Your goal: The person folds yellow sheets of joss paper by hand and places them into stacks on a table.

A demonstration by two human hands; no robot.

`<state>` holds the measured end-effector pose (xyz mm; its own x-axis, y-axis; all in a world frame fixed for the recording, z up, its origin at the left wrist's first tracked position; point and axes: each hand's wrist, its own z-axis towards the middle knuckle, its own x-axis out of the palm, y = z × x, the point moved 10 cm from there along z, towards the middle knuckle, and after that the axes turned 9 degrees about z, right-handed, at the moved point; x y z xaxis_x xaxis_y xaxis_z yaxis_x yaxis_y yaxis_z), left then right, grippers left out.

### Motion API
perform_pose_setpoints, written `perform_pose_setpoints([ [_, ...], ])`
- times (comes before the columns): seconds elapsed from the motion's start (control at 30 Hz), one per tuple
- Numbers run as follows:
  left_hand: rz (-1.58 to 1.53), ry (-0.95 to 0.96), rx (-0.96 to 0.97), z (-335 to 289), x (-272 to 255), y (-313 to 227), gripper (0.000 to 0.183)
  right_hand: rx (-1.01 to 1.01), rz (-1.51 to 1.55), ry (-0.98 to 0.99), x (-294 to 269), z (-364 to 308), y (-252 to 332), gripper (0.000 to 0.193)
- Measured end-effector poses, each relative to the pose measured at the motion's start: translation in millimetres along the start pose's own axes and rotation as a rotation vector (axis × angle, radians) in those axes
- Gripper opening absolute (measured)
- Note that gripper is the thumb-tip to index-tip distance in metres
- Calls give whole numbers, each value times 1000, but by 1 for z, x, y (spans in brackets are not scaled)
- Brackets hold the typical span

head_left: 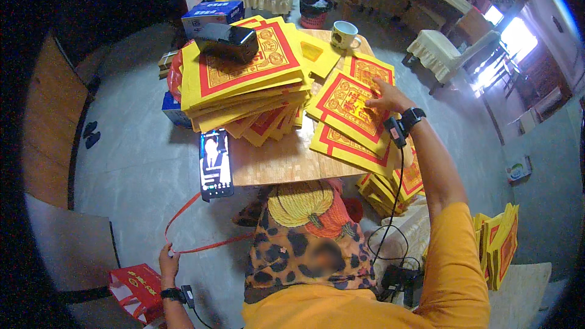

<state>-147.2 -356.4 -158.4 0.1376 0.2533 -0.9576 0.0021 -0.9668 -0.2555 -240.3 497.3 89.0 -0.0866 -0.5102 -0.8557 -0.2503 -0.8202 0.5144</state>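
Note:
My right hand point(390, 99) rests with its fingers spread on a loose pile of yellow joss paper point(347, 106) printed in red, at the right side of the wooden table. Down at the lower left, my left hand point(169, 259) is closed on a red strap point(213, 245), which loops up toward the table's front edge and back to my lap. A tall, uneven stack of the same yellow paper point(256, 64) stands on the left of the table. On top of it sits a dark, glossy object point(226, 41).
A lit phone point(216, 164) is at the table's point(274, 167) left front corner. Behind the paper stands a mug point(345, 35). More paper bundles point(384, 195) lie below on the right, others point(499, 244) farther right. A red bag point(137, 292) is at lower left.

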Motion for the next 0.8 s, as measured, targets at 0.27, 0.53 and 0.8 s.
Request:
perform_pose_setpoints([
  [0.27, -199, 106, -107, -7, 22, 3, 49, 10, 14, 0, -5, 7, -1, 80],
  [0.53, -125, 73, 45, 3, 7, -33, 47, -75, 120, -16, -30, 3, 15, 39],
  [0.8, -519, 131, 21, -2, -80, -161, 44, -211, 237, -19, -96, -78, 85, 48],
])
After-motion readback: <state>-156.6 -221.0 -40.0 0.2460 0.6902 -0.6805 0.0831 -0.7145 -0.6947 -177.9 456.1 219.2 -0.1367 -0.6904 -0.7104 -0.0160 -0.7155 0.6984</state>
